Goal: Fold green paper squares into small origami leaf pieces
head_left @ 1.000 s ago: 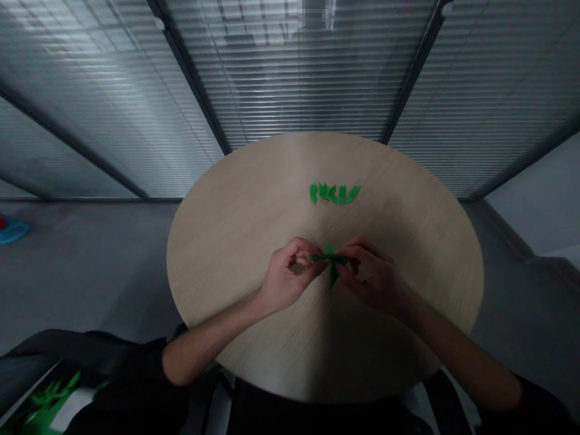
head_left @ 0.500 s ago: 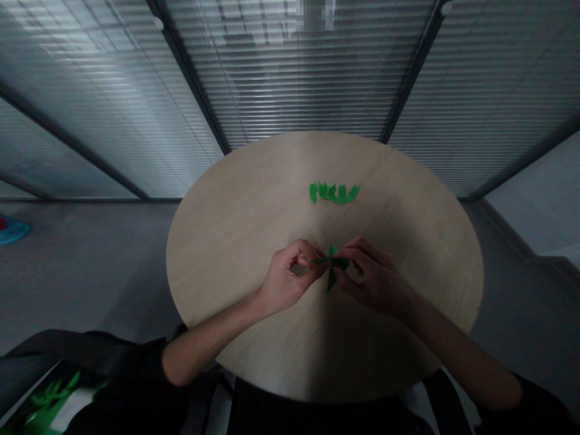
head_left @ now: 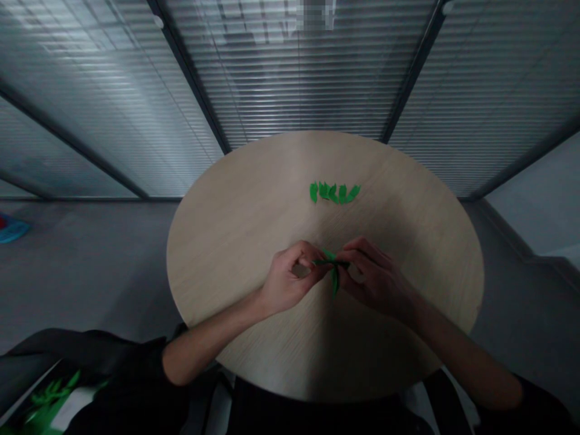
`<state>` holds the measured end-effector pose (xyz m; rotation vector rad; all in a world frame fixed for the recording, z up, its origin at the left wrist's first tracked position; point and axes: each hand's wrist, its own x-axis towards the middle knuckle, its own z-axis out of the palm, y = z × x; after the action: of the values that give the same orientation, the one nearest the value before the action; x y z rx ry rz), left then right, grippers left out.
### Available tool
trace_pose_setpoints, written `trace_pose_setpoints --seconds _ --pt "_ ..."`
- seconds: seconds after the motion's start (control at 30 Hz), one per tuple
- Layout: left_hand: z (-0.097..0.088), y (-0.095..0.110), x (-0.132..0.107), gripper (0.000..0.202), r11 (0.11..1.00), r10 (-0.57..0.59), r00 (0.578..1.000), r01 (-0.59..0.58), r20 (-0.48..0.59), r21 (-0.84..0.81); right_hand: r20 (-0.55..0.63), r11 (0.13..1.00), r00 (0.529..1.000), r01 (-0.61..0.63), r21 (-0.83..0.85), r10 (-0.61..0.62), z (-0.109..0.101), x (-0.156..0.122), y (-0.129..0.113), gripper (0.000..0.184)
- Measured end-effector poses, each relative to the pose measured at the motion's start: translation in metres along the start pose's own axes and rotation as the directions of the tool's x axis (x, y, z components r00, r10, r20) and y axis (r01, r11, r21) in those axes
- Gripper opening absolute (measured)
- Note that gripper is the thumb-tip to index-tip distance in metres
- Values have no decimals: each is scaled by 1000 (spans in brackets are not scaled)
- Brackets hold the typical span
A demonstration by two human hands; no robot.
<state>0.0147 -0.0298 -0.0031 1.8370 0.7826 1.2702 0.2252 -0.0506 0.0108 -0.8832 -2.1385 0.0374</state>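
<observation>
Over the middle of a round light-wood table [head_left: 235,229], my left hand [head_left: 286,279] and my right hand [head_left: 374,278] meet, each pinching one end of a small green leafy piece [head_left: 333,270]. One green leaf points up from between the fingertips and a longer one hangs down. Both hands are closed in a pinch. Farther back on the table lies a short row of several green leaf pieces [head_left: 334,193], untouched.
Slatted glass walls with dark frames [head_left: 190,78] rise behind the table. A white sheet with green shapes [head_left: 48,399] lies at the lower left beside my dark sleeve. A blue object [head_left: 11,229] sits on the floor at the far left.
The hands have dropped slightly toward me and turned the green piece; its upper leaf looks shorter and the lower leaf hangs lower. The leaf row has not moved.
</observation>
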Motion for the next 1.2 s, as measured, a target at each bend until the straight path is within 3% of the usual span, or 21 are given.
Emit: trace_pose_setpoints --seconds 1.0,1.2 --pt "-1 -4 -3 18 984 123 992 -120 -13 130 127 999 991 -44 10 42 -2 -1 2 6" --pt "-2 -3 -2 20 986 140 990 -139 -7 97 66 998 998 -27 48 24 -1 0 1 9"
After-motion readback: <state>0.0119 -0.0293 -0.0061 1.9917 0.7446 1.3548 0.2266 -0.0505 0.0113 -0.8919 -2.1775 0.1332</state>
